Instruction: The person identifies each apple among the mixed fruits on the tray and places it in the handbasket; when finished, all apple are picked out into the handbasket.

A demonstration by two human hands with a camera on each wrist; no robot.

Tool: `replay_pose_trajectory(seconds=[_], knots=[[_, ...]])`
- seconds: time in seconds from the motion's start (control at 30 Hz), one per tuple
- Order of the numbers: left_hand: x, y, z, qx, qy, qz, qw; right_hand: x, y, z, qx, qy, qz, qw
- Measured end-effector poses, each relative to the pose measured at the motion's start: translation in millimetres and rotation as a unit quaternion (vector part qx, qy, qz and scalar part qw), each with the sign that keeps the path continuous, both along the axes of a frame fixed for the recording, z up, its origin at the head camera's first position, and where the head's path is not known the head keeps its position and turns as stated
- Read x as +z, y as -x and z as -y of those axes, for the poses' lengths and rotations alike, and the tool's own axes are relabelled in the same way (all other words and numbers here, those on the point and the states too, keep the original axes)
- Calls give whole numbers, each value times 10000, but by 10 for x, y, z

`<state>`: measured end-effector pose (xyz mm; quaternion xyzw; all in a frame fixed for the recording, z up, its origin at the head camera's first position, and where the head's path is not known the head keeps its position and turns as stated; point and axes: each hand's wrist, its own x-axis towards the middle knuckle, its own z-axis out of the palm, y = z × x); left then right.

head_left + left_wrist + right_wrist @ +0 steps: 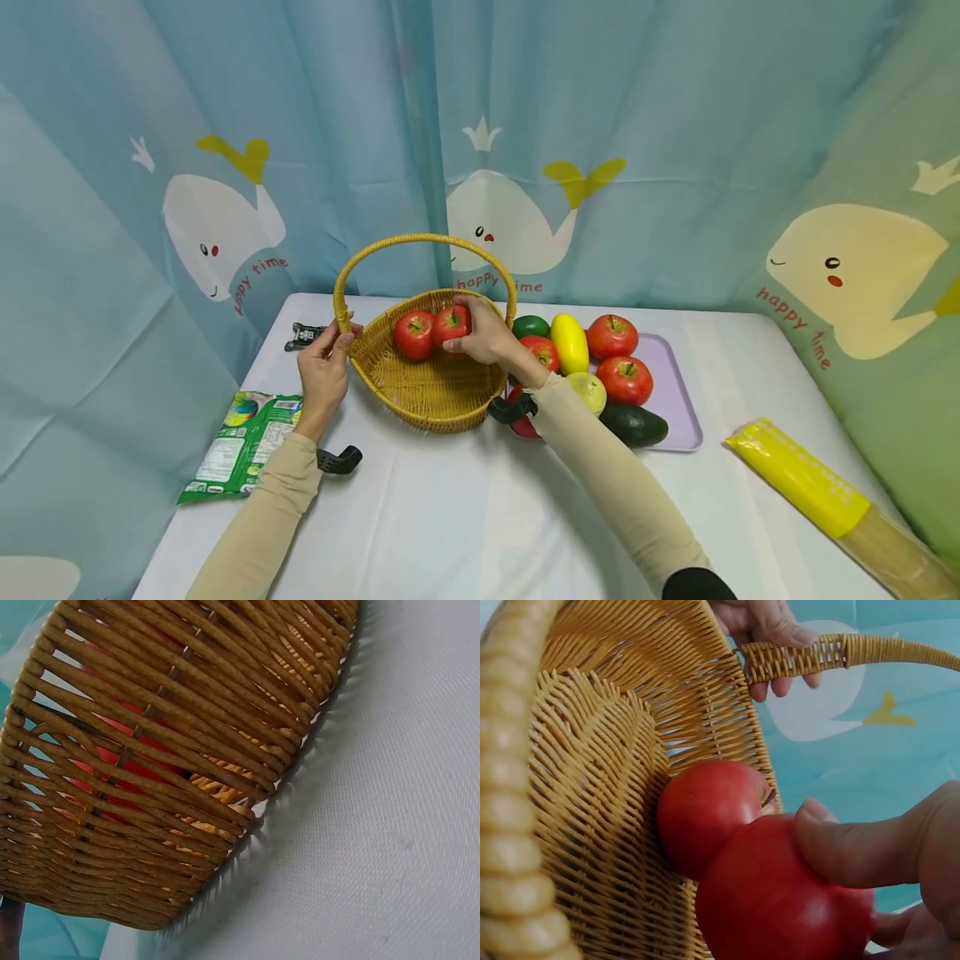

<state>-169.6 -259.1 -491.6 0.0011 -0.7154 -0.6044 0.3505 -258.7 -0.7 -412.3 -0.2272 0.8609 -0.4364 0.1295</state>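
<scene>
At left end of basket, your left hand grips base of handle, probably steadying against tipping. Your right hand grasps red apple within far rim, thumb opposing fingers, likely for control; cannot tell whether basket bears its weight. Second apple sits just beside it, inside basket. Lilac tray of fruit lies just right, seemingly for short reach.

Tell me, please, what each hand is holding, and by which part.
The left hand holds the wicker basket by the lower left end of its handle, near the rim. The right hand grips a red apple by its sides.
</scene>
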Motion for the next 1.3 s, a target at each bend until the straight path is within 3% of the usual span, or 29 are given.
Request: replay_pose_trajectory(seconds=[0.17, 0.53, 1.07, 1.3], knots=[[-23, 13, 0, -36, -49, -7, 10000, -20, 36, 15, -147, -82, 5, 9999], [-15, 7, 28, -33, 91, -30, 9999, -37, 110, 74, -113, -679, -460, 9966], [-13, -2, 5, -177, 8, -38, 9998, -91, 186, 117, -550, -484, 696, 9949], [-9, -12, 32, -258, -76, -225, 9994, -104, 203, 167, -589, -402, 652, 9953]])
